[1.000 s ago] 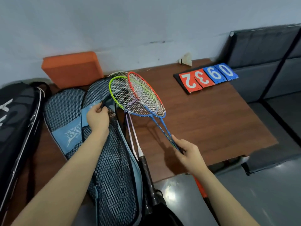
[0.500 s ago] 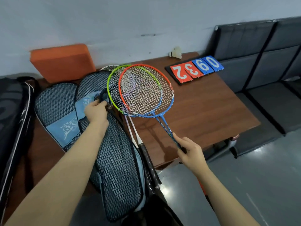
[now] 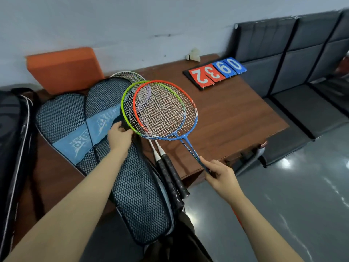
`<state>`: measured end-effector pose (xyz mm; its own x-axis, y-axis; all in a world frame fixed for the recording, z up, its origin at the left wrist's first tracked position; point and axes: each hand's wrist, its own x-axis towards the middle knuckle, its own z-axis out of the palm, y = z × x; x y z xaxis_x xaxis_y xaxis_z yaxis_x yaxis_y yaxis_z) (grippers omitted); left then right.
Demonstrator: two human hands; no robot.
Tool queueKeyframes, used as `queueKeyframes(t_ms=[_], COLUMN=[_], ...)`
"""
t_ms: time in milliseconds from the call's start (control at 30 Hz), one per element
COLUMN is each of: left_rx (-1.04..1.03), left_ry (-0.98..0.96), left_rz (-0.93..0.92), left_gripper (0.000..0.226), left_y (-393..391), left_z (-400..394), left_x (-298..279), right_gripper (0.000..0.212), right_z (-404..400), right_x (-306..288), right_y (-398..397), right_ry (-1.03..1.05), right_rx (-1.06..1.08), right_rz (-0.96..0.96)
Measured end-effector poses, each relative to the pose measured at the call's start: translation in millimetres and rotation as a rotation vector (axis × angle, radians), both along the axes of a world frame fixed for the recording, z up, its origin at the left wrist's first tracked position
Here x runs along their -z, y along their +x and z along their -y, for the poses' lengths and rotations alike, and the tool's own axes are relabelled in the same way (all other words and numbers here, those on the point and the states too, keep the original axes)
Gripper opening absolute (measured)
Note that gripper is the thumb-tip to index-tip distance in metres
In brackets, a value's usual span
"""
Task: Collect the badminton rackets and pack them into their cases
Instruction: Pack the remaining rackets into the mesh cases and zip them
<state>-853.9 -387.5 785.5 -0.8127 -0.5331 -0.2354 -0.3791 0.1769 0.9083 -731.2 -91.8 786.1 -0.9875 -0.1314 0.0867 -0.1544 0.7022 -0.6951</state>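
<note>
Brown wood-grain table (image 3: 236,118) fills the middle of the scene, with dark padded bench seats (image 3: 294,59) along its right and far right. Black zipped sports bag (image 3: 13,148) lies at the far left edge. Two mesh-fronted racket cases with light blue bands lie on the table's left part: the nearer case (image 3: 139,201) overlaps the other case (image 3: 60,121) to its left. An orange foam block (image 3: 64,69) leans against the wall behind them.

Two rackets are held together above the table, an orange-and-blue framed racket (image 3: 190,103) over a lime-green framed racket (image 3: 126,112). The right hand (image 3: 220,173) pinches their thin blue shafts near the table's near edge. The left hand (image 3: 120,136) grips the nearer case's opening, just beside the green frame. Two white-shafted rackets with black grips (image 3: 170,171) lie partly inside that case.

A red-and-blue flip scoreboard (image 3: 215,72) lies far right on the table, and a white feather shuttlecock (image 3: 193,54) sits beyond it.
</note>
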Motion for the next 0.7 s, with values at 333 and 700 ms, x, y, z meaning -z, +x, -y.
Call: queueKeyframes(t_ms=[333, 700], left_rx=[-0.25, 0.246], left_ry=[0.063, -0.156], left_rz=[-0.139, -0.114], left_gripper=[0.033, 0.041], left_y=[2, 8], left_z=[12, 7], left_x=[-9, 3], right_gripper=[0.053, 0.058], right_z=[6, 0], right_x=[2, 1], right_y=[9, 19], right_ry=[0.142, 0.006], right_rx=[-0.008, -0.057], right_rz=[0.076, 0.057])
